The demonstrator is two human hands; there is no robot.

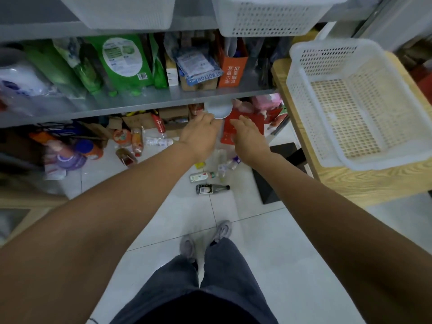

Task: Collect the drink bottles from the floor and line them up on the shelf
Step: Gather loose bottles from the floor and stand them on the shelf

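Note:
Several drink bottles lie on the tiled floor below the metal shelf (140, 105): a dark bottle (211, 189), a white-labelled bottle (201, 177), small clear bottles (222, 170), and further left orange bottles (137, 141) and a clear one (159, 142). Both my arms reach forward at shelf height. My left hand (201, 134) has its fingers curled at a pale round object (219, 110) just under the shelf's front edge; what that object is I cannot tell. My right hand (249, 135) hovers beside it with straight fingers, holding nothing.
The shelf carries green bags (124, 61), packets and an orange box (232, 71). A white perforated basket (350, 141) sits on a wooden table (374, 183) at right. Red packaging (245, 118) and clutter sit under the shelf. My feet (205, 239) stand on the tiles.

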